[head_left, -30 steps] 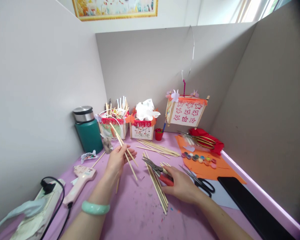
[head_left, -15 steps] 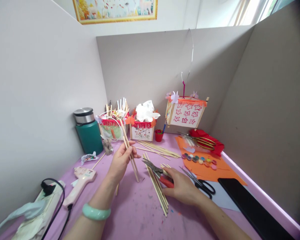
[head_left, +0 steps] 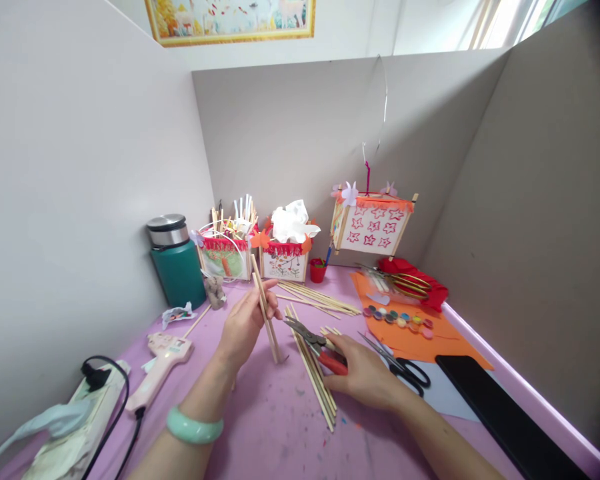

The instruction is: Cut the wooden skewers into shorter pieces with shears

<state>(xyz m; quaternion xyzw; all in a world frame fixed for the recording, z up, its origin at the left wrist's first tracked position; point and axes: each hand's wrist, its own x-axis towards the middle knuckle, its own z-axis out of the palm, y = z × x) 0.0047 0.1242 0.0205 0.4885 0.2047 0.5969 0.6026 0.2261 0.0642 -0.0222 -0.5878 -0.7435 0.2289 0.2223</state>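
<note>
My left hand [head_left: 247, 319] pinches two thin wooden sticks [head_left: 267, 319] side by side, tilted, one reaching higher than the other. Their lower ends are at or just above the purple tabletop. My right hand [head_left: 363, 373] is closed around the red handles of a pair of pliers-like cutters [head_left: 314, 341], whose dark jaws point left and stand slightly apart. Between the cutters and the table lies a loose bundle of wooden sticks [head_left: 316, 387]. The jaws are apart from the held sticks. A green bangle [head_left: 195, 427] circles my left wrist.
Black-handled scissors [head_left: 403, 370] and a black phone-like slab [head_left: 500, 413] lie right. A pink glue gun [head_left: 163, 367] and power strip [head_left: 75, 427] are left. Behind stand a green flask [head_left: 179, 273], decorated boxes [head_left: 283, 265], more sticks [head_left: 323, 298] and a hanging lantern [head_left: 373, 229].
My left hand has shifted slightly right, and the two sticks' upper ends have dropped lower and moved right. My right hand and the cutters have stayed in place.
</note>
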